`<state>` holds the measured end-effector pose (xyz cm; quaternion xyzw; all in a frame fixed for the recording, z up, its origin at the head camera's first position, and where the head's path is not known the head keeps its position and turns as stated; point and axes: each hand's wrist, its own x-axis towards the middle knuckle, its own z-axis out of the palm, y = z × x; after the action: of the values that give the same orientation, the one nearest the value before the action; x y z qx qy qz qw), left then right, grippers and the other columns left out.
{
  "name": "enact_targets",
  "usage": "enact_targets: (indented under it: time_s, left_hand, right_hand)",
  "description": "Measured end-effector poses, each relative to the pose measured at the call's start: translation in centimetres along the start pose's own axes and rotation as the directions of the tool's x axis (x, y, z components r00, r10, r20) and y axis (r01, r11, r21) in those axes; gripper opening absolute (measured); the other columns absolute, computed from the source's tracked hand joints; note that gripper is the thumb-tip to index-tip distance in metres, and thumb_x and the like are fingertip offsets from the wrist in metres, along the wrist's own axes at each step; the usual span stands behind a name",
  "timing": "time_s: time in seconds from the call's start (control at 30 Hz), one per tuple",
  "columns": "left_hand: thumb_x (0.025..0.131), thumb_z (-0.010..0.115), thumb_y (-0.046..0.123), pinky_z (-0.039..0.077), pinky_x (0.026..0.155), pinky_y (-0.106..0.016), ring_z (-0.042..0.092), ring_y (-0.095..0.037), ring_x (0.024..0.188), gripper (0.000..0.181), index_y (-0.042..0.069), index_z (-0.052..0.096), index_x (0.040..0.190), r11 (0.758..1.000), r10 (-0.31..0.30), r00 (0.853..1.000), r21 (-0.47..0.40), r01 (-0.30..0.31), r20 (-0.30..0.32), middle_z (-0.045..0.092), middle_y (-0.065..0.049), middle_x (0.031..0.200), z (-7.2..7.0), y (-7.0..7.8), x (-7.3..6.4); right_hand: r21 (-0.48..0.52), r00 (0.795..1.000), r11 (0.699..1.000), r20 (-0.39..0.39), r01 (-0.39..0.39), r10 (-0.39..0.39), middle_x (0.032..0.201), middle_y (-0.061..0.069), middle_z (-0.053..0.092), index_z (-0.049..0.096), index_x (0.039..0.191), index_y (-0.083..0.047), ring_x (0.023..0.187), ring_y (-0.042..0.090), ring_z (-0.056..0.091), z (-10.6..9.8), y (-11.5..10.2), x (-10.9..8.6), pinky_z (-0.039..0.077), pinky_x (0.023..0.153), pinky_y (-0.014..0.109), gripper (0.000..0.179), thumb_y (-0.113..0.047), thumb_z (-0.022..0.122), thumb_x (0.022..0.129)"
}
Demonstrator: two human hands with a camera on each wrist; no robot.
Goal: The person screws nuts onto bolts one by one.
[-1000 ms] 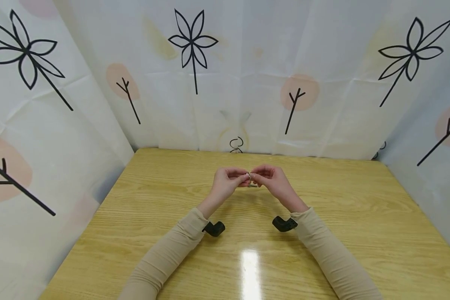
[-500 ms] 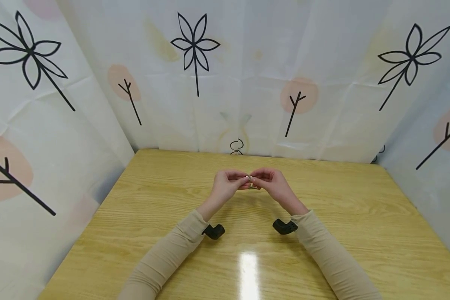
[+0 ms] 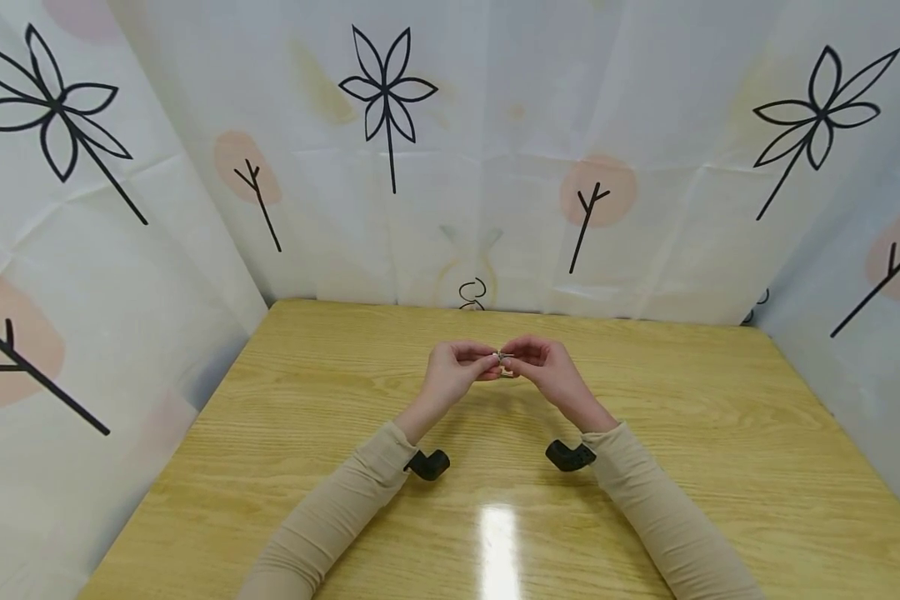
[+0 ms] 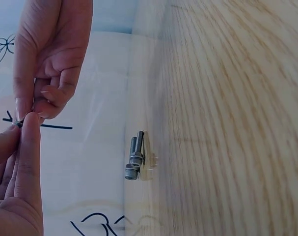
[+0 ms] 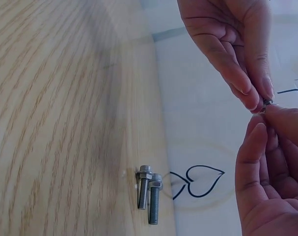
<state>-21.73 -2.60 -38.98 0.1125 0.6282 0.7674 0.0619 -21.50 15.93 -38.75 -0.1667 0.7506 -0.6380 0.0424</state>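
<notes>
Both hands meet fingertip to fingertip above the far half of the table. My left hand (image 3: 450, 371) and right hand (image 3: 551, 371) pinch a small metal bolt (image 5: 267, 102) between thumbs and fingers. Most of it is covered by the fingertips, so whether it carries a nut cannot be seen. Lying side by side on the wood beneath are two silver bolts, the longer one (image 5: 154, 199) and the shorter one (image 5: 144, 187), each with a nut near its head. In the head view these bolts (image 3: 507, 374) show just below the fingertips.
The wooden table (image 3: 330, 433) reaches back to a white curtain (image 3: 450, 167) printed with flowers and trees, which also hangs at both sides. Black wrist devices (image 3: 429, 464) stick out from the beige sleeves. A light glare lies on the table's near part.
Both hands stay joined at nearly the same place, with only small shifts at the fingertips. The pinched bolt's visible part looks slightly different. The head view has tilted a little.
</notes>
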Motion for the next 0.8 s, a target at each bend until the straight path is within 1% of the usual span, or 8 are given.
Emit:
enact_targets:
  time_s: [0.07,0.23,0.4,0.47,0.53,0.63,0.7,0.8]
  left_hand:
    - [0.088,0.065,-0.006,0.053,0.086,-0.056,0.069,-0.035,0.084,0.016,-0.014,0.067,0.101,1.0,-0.004,1.0,-0.002,0.004,0.005,0.069,-0.023,0.09,0.0,0.0,0.0]
    - [0.088,0.066,-0.002,0.053,0.086,-0.055,0.069,-0.034,0.085,0.018,-0.012,0.068,0.102,1.0,-0.003,1.0,0.018,0.002,0.012,0.069,-0.023,0.091,-0.1,0.1,0.0]
    - [0.088,0.067,0.0,0.053,0.086,-0.054,0.069,-0.034,0.084,0.021,-0.013,0.067,0.104,1.0,0.008,1.0,0.013,-0.008,0.019,0.068,-0.027,0.093,-0.1,0.1,0.0]
    - [0.088,0.067,-0.001,0.054,0.085,-0.054,0.068,-0.037,0.086,0.02,-0.013,0.067,0.104,1.0,0.01,1.0,0.009,-0.01,0.018,0.068,-0.027,0.092,-0.1,0.1,0.0]
    - [0.087,0.067,-0.002,0.055,0.084,-0.053,0.068,-0.038,0.085,0.019,-0.013,0.067,0.103,1.0,0.012,1.0,0.007,-0.012,0.015,0.068,-0.026,0.091,-0.1,0.2,0.0]
    - [0.087,0.066,-0.003,0.058,0.081,-0.047,0.068,-0.038,0.085,0.017,-0.013,0.068,0.102,1.0,0.016,1.0,0.016,-0.016,0.011,0.069,-0.024,0.09,0.0,0.1,-0.1]
    - [0.087,0.066,-0.004,0.058,0.08,-0.047,0.068,-0.039,0.086,0.017,-0.013,0.068,0.102,1.0,0.016,1.0,0.014,-0.016,0.011,0.069,-0.024,0.09,0.0,0.1,-0.1]
    - [0.088,0.066,-0.003,0.056,0.082,-0.05,0.066,-0.042,0.088,0.017,-0.012,0.068,0.102,1.0,0.024,1.0,0.014,-0.025,0.014,0.069,-0.023,0.09,0.1,0.1,-0.1]
  right_hand:
    - [-0.025,1.0,1.0,0.0,0.002,-0.002,0.1,0.02,0.065,0.065,0.108,0.0,0.091,0.049,0.056,0.0,0.0,0.0,0.052,0.078,0.057,0.021,-0.015,0.066,0.093]
    - [-0.058,1.0,0.998,0.011,0.001,-0.001,0.096,0.027,0.064,0.067,0.106,-0.002,0.086,0.051,0.052,0.0,-0.1,0.0,0.05,0.073,0.057,0.025,-0.024,0.063,0.095]
    - [-0.017,1.0,1.0,0.012,0.014,-0.014,0.102,0.019,0.065,0.064,0.112,0.0,0.091,0.044,0.059,0.0,-0.2,-0.1,0.052,0.079,0.057,0.024,-0.013,0.066,0.092]
    - [0.001,0.999,1.0,0.015,0.028,-0.028,0.105,0.018,0.065,0.062,0.114,0.002,0.092,0.041,0.061,0.2,-0.7,-0.3,0.055,0.08,0.052,0.025,-0.008,0.066,0.092]
    - [0.004,0.999,0.999,0.019,0.046,-0.046,0.104,0.021,0.064,0.061,0.113,0.006,0.089,0.034,0.063,0.3,-1.4,-0.6,0.057,0.077,0.043,0.024,-0.004,0.065,0.092]
    - [-0.01,0.999,0.999,0.017,0.041,-0.04,0.105,0.025,0.063,0.061,0.113,0.009,0.082,0.021,0.062,0.5,-2.6,-1.0,0.056,0.07,0.029,0.023,-0.001,0.063,0.092]
    - [-0.03,0.999,0.999,0.012,0.035,-0.034,0.105,0.025,0.063,0.061,0.113,0.01,0.079,0.014,0.061,0.6,-2.9,-1.1,0.055,0.067,0.025,0.023,-0.001,0.062,0.093]
    - [-0.06,1.0,0.998,0.003,0.014,-0.014,0.102,0.021,0.065,0.064,0.112,0.007,0.079,0.02,0.06,0.4,-2.1,-0.7,0.054,0.066,0.028,0.023,-0.006,0.062,0.094]
